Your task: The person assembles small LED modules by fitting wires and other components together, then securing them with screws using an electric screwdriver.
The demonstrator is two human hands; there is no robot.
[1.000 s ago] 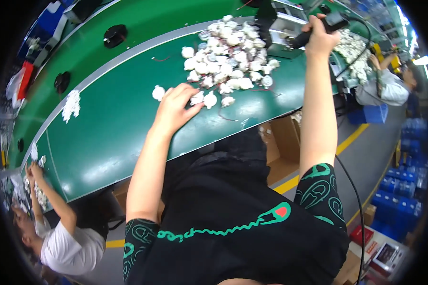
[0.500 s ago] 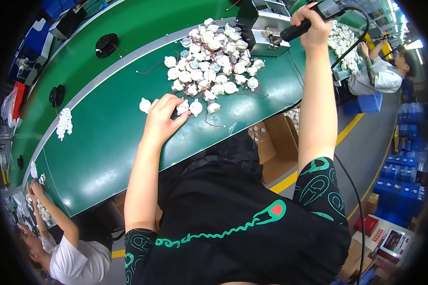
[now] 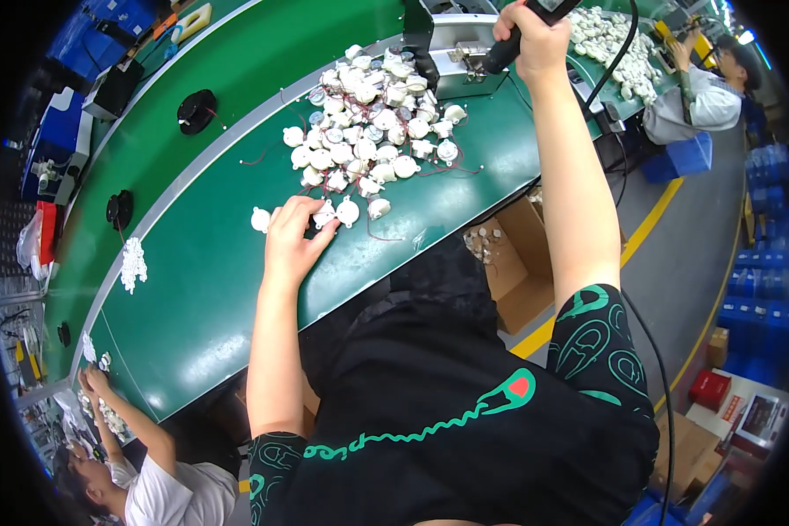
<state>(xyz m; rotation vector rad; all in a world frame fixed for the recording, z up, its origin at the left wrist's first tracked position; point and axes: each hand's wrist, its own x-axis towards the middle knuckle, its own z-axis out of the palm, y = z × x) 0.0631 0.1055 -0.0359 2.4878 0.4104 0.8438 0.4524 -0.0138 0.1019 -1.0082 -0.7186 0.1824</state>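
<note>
My right hand (image 3: 542, 46) is wrapped round a black, corded electric screwdriver (image 3: 505, 51). Its tip points at the front of a metal screw feeder box (image 3: 475, 81) at the back of the bench. My left hand (image 3: 291, 244) rests on the green bench top, thumb and fingers curved about a white round buzzer-like part (image 3: 324, 215); its far side is hidden by the fingers. Just right of the thumb lies another white part with small ears (image 3: 348, 211), and one more white disc (image 3: 260, 219) lies left of the hand.
A heap of white round parts (image 3: 368, 105) with thin red wires lies beyond my left hand. Small white pieces (image 3: 133, 265) and black round parts (image 3: 196, 111) are farther left. Co-workers sit at both sides. An open cardboard box (image 3: 522, 272) stands below the bench edge.
The whole view has shifted, so the bench things sit further left or lower in the picture. Both hands keep nearly the same places relative to the part and the feeder.
</note>
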